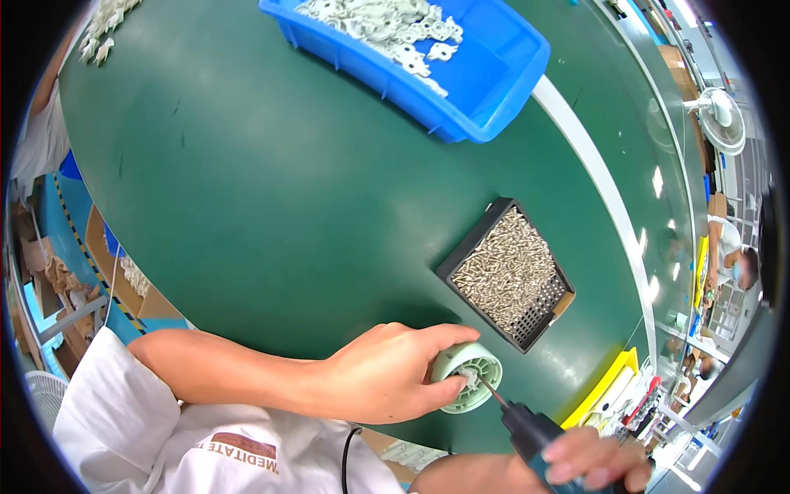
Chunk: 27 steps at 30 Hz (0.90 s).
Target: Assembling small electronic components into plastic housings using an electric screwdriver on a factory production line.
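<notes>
My left hand point(391, 370) is wrapped round a pale green round plastic housing point(483, 362) with ribs inside its open end. A small white part point(470, 377) sits within that housing, near my thumb. At the lower right, my right hand point(597, 463) grips a dark electric screwdriver point(531, 432), slightly blurred. Its thin bit points into the housing, at the white part; whether a screw sits on the tip is too small to tell. Just beyond the housing stands a black tray point(469, 251) filled with small silvery screws point(506, 263).
A blue bin point(502, 99) with many white plastic parts point(395, 33) stands at the far side of the green table point(247, 181). A yellow tray point(601, 391) with tools lies to the right. Beyond the white strip point(592, 165), a fan point(720, 119) and another person point(728, 251) appear.
</notes>
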Each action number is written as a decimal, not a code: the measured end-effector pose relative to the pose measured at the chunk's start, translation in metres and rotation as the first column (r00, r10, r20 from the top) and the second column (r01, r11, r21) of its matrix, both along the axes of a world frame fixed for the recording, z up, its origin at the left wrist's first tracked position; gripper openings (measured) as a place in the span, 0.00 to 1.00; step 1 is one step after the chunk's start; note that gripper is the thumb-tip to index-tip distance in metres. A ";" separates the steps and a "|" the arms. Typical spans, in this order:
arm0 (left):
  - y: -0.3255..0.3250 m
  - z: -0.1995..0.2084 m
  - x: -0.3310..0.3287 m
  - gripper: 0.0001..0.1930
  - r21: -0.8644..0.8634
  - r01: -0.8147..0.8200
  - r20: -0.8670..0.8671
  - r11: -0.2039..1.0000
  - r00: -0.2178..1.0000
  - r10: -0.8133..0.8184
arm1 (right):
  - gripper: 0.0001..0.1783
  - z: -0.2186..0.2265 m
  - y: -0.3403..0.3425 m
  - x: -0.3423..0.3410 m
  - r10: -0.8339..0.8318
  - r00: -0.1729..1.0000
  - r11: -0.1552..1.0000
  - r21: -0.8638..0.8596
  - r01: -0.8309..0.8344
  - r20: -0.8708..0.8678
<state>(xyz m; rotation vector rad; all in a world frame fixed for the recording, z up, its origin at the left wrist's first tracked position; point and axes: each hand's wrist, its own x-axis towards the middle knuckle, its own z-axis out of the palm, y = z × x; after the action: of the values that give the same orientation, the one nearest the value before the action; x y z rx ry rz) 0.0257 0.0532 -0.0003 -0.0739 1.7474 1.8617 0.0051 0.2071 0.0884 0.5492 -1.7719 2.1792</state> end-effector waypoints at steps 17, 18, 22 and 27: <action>0.023 0.052 -0.303 0.15 -0.055 -0.411 -0.299 0.910 0.876 0.378 | 0.28 -0.124 0.149 -0.071 0.334 0.756 0.645 -0.722 0.253 0.563; 0.030 0.045 -0.331 0.11 -0.022 -0.424 -0.269 0.905 0.875 0.403 | 0.28 -0.124 0.150 -0.069 0.336 0.776 0.628 -0.741 0.238 0.534; -0.012 -0.025 -0.428 0.05 0.152 -0.582 -0.187 0.799 0.777 0.601 | 0.28 -0.125 0.122 -0.084 0.369 0.706 0.737 -0.653 0.175 0.605; -0.013 -0.067 -0.484 0.20 0.083 -0.766 -0.250 0.638 0.604 0.757 | 0.22 -0.126 0.129 -0.075 0.515 0.732 0.608 -0.792 0.055 0.446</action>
<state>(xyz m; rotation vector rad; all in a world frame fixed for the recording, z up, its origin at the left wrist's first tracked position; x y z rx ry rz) -0.4587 0.0403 -0.0677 -0.7383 2.1322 2.5311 -0.0694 0.3362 -0.0380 -0.2432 -0.7233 3.2883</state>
